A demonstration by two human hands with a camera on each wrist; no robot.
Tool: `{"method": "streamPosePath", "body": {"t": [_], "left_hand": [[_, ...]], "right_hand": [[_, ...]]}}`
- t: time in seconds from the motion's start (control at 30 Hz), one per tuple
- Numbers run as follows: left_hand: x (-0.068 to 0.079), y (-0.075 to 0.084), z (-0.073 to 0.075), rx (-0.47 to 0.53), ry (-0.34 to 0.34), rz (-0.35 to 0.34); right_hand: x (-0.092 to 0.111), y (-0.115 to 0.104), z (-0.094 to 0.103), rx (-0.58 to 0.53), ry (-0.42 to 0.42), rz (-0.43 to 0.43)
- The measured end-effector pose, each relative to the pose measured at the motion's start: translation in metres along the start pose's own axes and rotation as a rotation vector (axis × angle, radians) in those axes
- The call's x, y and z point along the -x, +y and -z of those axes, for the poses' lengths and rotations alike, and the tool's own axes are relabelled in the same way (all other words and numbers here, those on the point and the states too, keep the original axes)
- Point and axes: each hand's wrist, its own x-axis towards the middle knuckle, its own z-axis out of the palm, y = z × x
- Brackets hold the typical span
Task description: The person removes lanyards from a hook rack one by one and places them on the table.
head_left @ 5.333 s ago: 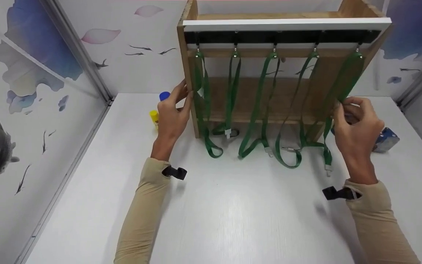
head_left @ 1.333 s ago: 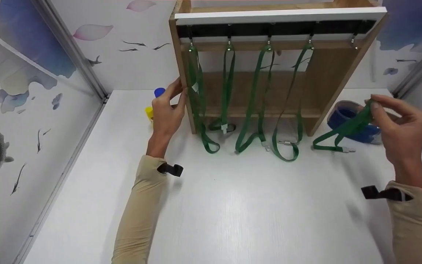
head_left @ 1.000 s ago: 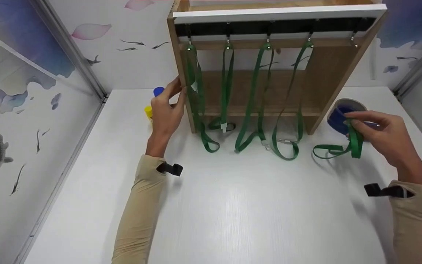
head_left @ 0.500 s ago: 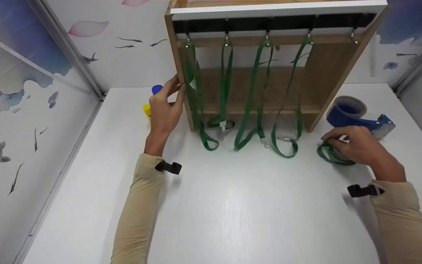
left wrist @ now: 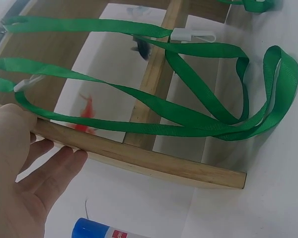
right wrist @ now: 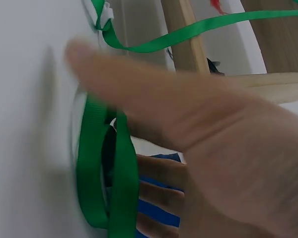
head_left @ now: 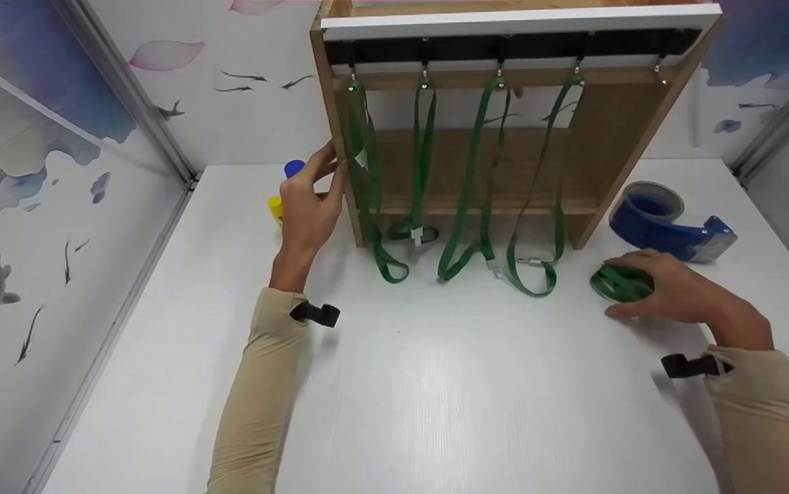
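Observation:
My left hand [head_left: 310,209] grips the left side panel of a wooden rack [head_left: 328,89], fingers outside; in the left wrist view the panel [left wrist: 139,157] lies along the hand. Several green lanyards [head_left: 470,185] hang from the rack's hooks, their lower ends on the table. The far right hook [head_left: 658,72] is bare. A folded green lanyard [head_left: 624,283] lies on the table right of the rack. My right hand [head_left: 676,288] is spread around it, thumb on the near side and fingers behind. In the right wrist view the thumb stands apart from this lanyard [right wrist: 124,188].
A blue tape dispenser [head_left: 669,230] with a roll stands just beyond my right hand. Behind my left hand are a blue-capped tube [head_left: 293,168] and a yellow-capped one [head_left: 275,206]. White panels enclose the white table [head_left: 422,384] at the left, back and right.
My right hand has taken the far right lanyard off its hook, carried it right, gathered it and let it go on the table. My left hand has kept hold of the rack.

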Motion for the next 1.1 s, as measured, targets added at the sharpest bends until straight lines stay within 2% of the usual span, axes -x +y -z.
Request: {"method": "streamPosePath", "body": {"t": [0.27,0.53,0.83,1.1], "left_hand": [[0.001,0.0,0.001,-0.012,-0.003,0.001],[-0.002,0.0,0.003,-0.005,0.004,-0.007],[0.0,-0.002,0.0,0.005,0.011,-0.014],[0.001,-0.001,-0.001,0.018,0.007,-0.011]], "right_hand": [[-0.003,0.004,-0.001,-0.007,0.11,-0.105],[-0.012,-0.001,-0.004,-0.044,0.212,-0.162],[-0.016,-0.004,0.001,-0.037,0.183,-0.263],[-0.015,-0.001,-0.001,-0.035,0.199,-0.258]]}}
